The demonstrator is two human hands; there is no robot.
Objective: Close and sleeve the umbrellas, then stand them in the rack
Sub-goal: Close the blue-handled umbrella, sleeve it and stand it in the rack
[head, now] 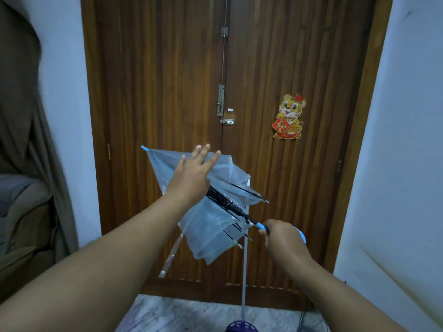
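Clear plastic umbrella point(211, 212), half folded, held in mid-air before the wooden door point(167, 80).

My right hand point(282, 238) grips the blue handle point(262, 226) near right; my left hand point(194, 171) lies flat, fingers straight, on the far canopy by the blue tip point(143, 147). I judge it light, the film soft, slippery and loose, the thin black ribs point(249, 194) springy and easy to bend. I would keep hold of the handle and gather the film around the shaft, not by the ribs. I see no sleeve; a dark blue object point(241, 327) sits at the bottom edge, possibly the rack.
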